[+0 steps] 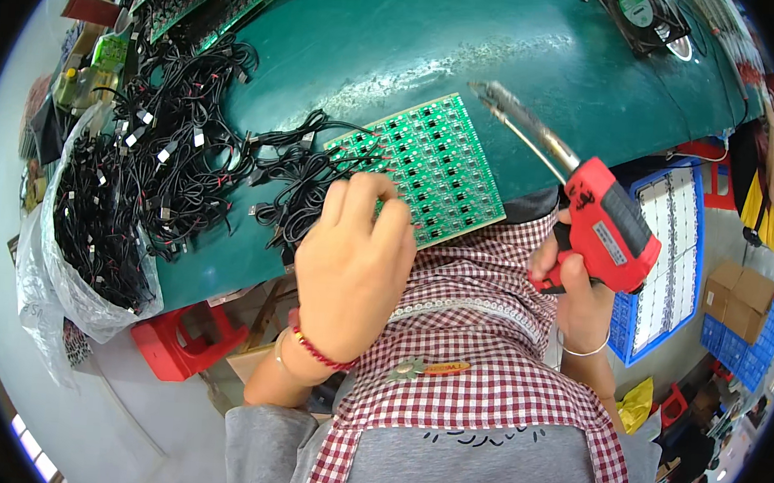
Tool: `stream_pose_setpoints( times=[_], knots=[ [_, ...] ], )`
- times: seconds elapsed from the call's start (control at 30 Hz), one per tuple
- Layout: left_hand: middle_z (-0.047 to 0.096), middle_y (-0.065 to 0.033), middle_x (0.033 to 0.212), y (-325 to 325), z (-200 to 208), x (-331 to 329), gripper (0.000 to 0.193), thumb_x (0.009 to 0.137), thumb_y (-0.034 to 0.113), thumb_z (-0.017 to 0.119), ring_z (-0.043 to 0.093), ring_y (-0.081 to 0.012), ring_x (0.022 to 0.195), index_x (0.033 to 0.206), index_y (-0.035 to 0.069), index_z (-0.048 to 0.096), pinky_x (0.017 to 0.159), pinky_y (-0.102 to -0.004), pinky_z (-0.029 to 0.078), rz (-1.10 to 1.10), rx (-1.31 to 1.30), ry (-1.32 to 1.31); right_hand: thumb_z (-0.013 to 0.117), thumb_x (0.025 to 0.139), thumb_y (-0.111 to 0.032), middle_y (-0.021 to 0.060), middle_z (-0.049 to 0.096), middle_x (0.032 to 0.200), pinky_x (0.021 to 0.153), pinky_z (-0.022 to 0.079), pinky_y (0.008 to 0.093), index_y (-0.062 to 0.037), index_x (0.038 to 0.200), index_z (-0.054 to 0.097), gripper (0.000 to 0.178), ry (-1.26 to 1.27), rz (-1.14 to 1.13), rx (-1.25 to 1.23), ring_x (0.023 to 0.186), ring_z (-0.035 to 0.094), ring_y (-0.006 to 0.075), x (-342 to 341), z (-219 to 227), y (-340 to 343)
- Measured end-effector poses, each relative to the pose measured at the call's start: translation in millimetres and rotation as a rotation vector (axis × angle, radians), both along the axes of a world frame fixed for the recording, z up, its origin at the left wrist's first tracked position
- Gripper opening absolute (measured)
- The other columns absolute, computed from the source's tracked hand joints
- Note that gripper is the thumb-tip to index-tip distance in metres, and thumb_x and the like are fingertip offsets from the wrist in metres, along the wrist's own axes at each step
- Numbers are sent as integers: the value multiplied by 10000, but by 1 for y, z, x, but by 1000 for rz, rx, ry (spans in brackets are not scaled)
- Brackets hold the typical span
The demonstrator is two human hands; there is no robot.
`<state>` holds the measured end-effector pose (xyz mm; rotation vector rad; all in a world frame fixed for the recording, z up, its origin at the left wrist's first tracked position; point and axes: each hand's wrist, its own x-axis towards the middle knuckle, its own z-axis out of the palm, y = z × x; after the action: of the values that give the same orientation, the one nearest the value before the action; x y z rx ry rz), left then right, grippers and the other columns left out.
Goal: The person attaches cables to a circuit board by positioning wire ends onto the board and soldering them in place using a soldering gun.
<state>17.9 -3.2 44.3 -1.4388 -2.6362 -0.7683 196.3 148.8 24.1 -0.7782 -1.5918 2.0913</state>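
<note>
The board point(428, 168) lies at the near edge of the bench point(473, 41), and one corner goes a little over the edge. The left hand point(354, 262) rests on this near corner, fingers bent, pinching thin red wires there. The right hand point(581, 295) is clenched around the red iron point(599, 220), tip over the bench. The board looks light, stiff and fragile; better to hold it by the edges. Cables point(168, 163) lie at the left.

My left hand point(354, 257): raised, back toward me, fingers together and curled forward, wrist bent. My right hand point(572, 286): fist closed in a grip, forearm angled up from lower right.
</note>
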Motion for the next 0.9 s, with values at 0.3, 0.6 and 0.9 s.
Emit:
stream_pose_setpoints(
  times=[0.3, 0.6, 0.9],
  knots=[
    [583, -69, 1146, -5, -32, -7, 132, 683, 32, 639, 529, -257, 1070, 740, 53, 522, 901, -414, 359, 44, -146, 48, 612, 897, -180, 55, 585, 753, 618, 462, 278, 38, 1011, 572, 249, -144, 75, -66, 666, 557, 126, 56, -17, -8],
    [589, -73, 1141, -1, -37, -7, 159, 665, 27, 649, 538, -246, 1074, 746, 57, 515, 919, -431, 346, 54, -114, 11, 684, 832, -105, 36, 617, 857, 681, 473, 274, 8, 1009, 605, 225, -291, 169, -36, 746, 568, 111, 69, -28, -13],
    [549, -100, 1175, -2, -37, -7, 179, 697, 86, 657, 490, -245, 1128, 835, 13, 569, 959, -447, 311, 10, -162, -27, 613, 894, -328, 45, 529, 698, 575, 393, 278, -8, 857, 532, 333, -347, 329, 200, 627, 494, 134, 65, -26, -12]
  ],
)
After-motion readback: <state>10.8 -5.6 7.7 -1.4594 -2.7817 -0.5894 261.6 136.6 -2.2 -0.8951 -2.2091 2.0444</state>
